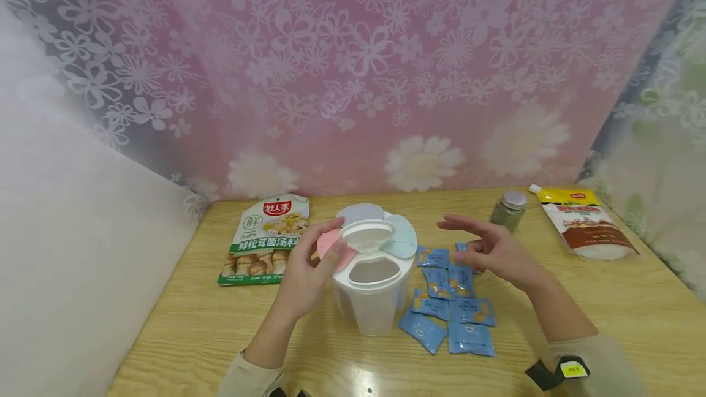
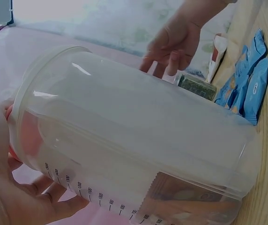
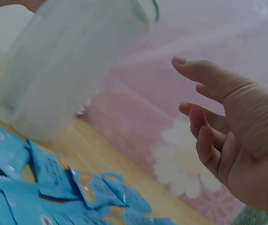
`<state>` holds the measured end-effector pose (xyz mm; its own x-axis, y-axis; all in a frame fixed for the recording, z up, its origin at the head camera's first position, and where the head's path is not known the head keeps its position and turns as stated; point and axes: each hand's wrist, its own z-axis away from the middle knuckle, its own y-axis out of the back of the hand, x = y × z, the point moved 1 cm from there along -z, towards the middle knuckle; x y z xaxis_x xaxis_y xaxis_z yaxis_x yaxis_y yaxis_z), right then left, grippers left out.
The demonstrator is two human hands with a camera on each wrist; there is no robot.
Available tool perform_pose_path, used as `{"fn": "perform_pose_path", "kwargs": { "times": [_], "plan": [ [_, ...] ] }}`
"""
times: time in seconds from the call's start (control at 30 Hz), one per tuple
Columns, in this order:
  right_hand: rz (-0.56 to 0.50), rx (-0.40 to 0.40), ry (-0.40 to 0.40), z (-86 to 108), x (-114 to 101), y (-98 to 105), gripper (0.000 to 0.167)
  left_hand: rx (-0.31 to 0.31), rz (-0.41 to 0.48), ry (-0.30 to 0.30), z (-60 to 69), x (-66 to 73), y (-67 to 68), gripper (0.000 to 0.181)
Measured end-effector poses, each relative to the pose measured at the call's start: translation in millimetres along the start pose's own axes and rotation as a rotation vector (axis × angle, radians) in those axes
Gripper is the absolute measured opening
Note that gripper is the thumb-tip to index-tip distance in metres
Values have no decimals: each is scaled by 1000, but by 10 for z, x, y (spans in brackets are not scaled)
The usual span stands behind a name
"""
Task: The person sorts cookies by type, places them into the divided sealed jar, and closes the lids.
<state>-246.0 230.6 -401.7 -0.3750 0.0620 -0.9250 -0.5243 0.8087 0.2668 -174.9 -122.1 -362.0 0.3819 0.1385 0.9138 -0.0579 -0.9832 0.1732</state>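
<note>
We see the left hand (image 1: pixel 306 268) gripping the rim of a tall, translucent plastic canister (image 1: pixel 375 317) midway between the left and right edges of the pale wood-grain table (image 1: pixel 193 336). The right hand (image 1: pixel 499 254) hangs with fingers apart, holding nothing, above glossy blue sachets (image 1: pixel 471 311) just beside the canister towards the right edge. Held only up high, the canister could tip if pushed, we judge — and a nudge might drop its raised white flap (image 1: pixel 368 236) over the hole. The sachets overlap, so lifting one could drag others. The table's far edge meets a pink flowered curtain (image 1: pixel 353 66); a white-and-green printed pouch (image 1: pixel 267 234) lies by the far left corner, a clear jar of green flakes (image 1: pixel 507 212) stands near the far edge, and a yellow-white-brown spouted pouch (image 1: pixel 587 222) lies by the far right corner.
</note>
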Motion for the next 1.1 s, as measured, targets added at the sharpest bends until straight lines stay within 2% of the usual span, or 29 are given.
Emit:
{"fn": "perform_pose_path", "kwargs": {
  "times": [0.33,0.57,0.73,1.1],
  "plan": [
    [152,31,-151,160,339,331,62,-11,0,-1,-4,-28,-13,36],
    [161,66,-211,219,556,450,66,-13,-10,12,4,-6,0,37],
    [202,84,-243,214,728,468,70,-14,-10,18,13,4,25,37],
    [360,108,-344,245,715,404,70,-30,1,16,15,-12,13,37]
  ]
}}
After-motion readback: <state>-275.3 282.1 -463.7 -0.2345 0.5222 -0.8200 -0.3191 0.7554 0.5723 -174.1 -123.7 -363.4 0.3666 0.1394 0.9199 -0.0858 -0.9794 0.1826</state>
